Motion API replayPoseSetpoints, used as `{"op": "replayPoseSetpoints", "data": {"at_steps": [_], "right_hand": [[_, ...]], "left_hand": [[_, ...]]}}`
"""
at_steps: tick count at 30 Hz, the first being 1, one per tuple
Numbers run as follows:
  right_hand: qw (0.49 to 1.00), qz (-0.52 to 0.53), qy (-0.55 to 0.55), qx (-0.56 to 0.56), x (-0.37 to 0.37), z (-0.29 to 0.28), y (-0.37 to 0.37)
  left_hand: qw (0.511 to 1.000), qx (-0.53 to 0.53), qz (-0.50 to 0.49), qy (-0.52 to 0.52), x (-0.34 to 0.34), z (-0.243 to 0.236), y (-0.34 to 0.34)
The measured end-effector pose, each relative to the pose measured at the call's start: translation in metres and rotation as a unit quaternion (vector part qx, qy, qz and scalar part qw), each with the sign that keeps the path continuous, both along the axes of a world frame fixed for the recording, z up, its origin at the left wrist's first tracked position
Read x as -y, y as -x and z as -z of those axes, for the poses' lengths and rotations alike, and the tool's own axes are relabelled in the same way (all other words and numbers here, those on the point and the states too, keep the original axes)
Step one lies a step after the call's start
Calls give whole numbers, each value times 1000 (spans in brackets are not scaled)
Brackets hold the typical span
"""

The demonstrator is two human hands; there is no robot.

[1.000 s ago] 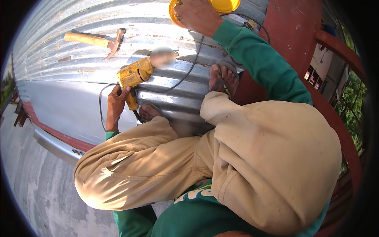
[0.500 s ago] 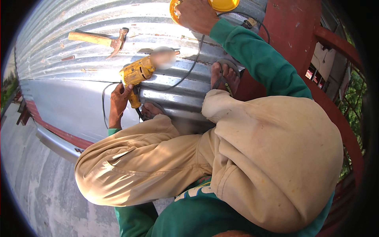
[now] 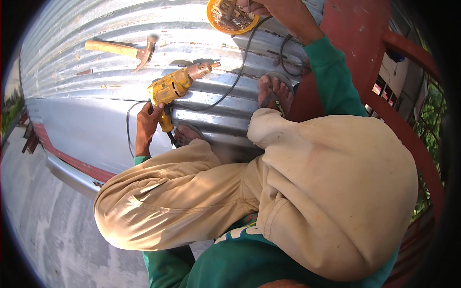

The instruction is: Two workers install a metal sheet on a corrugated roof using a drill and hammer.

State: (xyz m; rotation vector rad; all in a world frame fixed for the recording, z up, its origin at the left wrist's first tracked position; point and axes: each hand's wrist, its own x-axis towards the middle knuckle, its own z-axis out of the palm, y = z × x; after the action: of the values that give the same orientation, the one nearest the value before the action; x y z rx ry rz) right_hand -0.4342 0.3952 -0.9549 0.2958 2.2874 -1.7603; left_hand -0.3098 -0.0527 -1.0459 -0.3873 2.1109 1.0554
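Observation:
My left hand (image 3: 147,122) grips a yellow power drill (image 3: 168,86) by its handle. The drill lies tilted over the corrugated metal sheet, its chuck and short bit pointing to the upper right. At the top, my right hand (image 3: 257,6) is over the right rim of a round yellow tub (image 3: 211,19), partly cut off by the picture's edge. Its fingers are drawn together; whatever they hold cannot be made out. The tub contains many small thin metal fasteners, too small to name exactly. Left of the drill's tip lies a claw hammer (image 3: 117,49) with a wooden handle.
Corrugated metal roofing (image 3: 192,43) lies under my sandaled feet, with a flat metal sheet (image 3: 77,125) at left. A black cord (image 3: 238,72) curves from near the drill past the tub. Red steel beams (image 3: 348,33) stand at right; a grey concrete surface (image 3: 53,211) is lower left.
My right hand has shifted right, from covering the tub to its right rim, uncovering the fasteners. The round yellow piece beside it is no longer visible. My left hand stays on the drill.

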Motion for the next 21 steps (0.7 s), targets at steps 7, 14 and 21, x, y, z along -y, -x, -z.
{"op": "replayPoseSetpoints", "data": {"at_steps": [7,14,21], "right_hand": [[952,102,278,72,7,11,-34],[931,131,332,82,12,6,-56],[926,104,352,83,12,22,-71]], "left_hand": [[999,31,11,24,-4,-9,7],[999,39,5,34,-6,-16,9],[995,13,68,73,-6,-22,16]]}}
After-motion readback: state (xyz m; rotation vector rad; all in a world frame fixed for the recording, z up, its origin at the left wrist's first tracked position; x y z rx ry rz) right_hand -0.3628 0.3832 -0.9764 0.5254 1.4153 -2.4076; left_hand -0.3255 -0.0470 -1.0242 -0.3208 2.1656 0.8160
